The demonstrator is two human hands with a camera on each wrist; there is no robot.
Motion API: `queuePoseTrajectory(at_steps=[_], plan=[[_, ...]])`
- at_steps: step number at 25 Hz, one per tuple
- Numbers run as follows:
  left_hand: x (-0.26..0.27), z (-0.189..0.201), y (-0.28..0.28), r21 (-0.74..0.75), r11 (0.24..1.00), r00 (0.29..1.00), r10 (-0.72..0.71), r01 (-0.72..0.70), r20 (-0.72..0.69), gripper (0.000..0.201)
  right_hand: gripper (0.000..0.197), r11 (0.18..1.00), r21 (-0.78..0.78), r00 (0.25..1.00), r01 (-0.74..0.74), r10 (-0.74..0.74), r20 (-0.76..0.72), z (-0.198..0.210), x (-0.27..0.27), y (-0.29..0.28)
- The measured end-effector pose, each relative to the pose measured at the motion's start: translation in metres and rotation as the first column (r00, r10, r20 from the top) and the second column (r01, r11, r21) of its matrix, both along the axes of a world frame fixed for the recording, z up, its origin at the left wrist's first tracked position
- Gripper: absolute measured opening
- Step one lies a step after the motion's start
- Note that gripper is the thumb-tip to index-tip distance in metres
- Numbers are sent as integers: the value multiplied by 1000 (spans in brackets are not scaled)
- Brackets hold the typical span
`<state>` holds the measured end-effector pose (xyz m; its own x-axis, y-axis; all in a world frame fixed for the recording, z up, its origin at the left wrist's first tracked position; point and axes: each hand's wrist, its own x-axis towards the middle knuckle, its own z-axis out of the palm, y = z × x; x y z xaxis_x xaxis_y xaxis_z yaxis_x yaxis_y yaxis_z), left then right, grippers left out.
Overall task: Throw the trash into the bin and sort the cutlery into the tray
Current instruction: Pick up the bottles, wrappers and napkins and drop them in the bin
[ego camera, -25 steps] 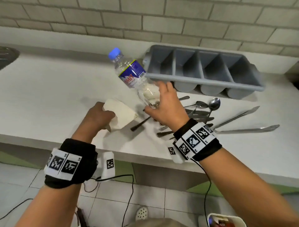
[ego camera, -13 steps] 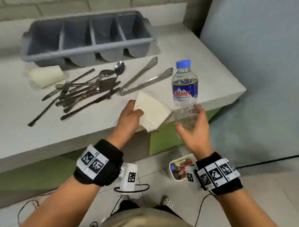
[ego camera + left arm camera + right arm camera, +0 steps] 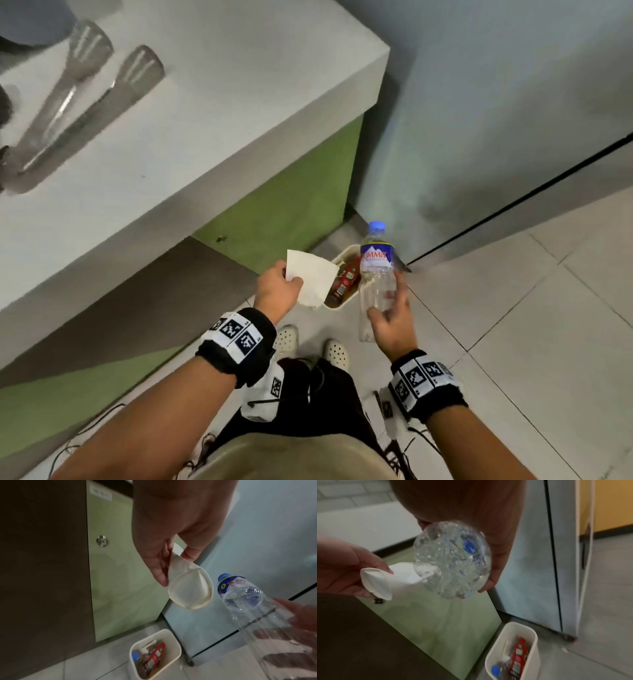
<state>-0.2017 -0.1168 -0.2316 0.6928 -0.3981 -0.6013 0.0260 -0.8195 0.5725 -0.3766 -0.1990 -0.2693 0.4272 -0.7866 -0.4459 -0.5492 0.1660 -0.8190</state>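
My left hand [image 3: 279, 289] pinches a flattened white paper cup [image 3: 313, 279] between thumb and fingers, just above and left of the bin. My right hand [image 3: 390, 315] grips the lower body of a clear plastic bottle [image 3: 375, 274] with a blue cap, tilted cap-forward over the bin's right side. The small white bin [image 3: 344, 256] stands on the floor against the green cabinet; a red packet [image 3: 344, 281] lies in it. The left wrist view shows the cup [image 3: 190, 591], the bottle [image 3: 254, 608] and the bin [image 3: 179, 651] below. Blurred metal cutlery [image 3: 78, 102] lies on the counter.
The grey counter [image 3: 205, 120] ends at a corner above the bin. A steel appliance door [image 3: 496, 137] stands right of the bin. Inside the bin [image 3: 534, 642] lies another blue-capped bottle [image 3: 495, 672]. My feet and trailing cables are on the tiled floor.
Both hands have left the counter and come down to the right over the floor bin, still carrying the cup and the bottle. The view has swung from the counter to the floor.
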Motion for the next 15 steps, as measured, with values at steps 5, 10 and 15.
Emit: queuePoseTrajectory(at_steps=[5, 10, 15], plan=[[8, -92, -37, 99, 985, 990, -137, 140, -34, 43, 76, 966, 252, 970, 66, -2, -244, -86, 20, -6], [19, -225, -79, 157, 926, 938, -347, 343, -3, 72, 64, 926, 369, 931, 81, 62, -360, -206, 44, -25], [17, -335, -110, 205, 843, 855, -516, 498, 45, 66, 67, 942, 333, 912, 51, 92, -400, -314, 77, -43]])
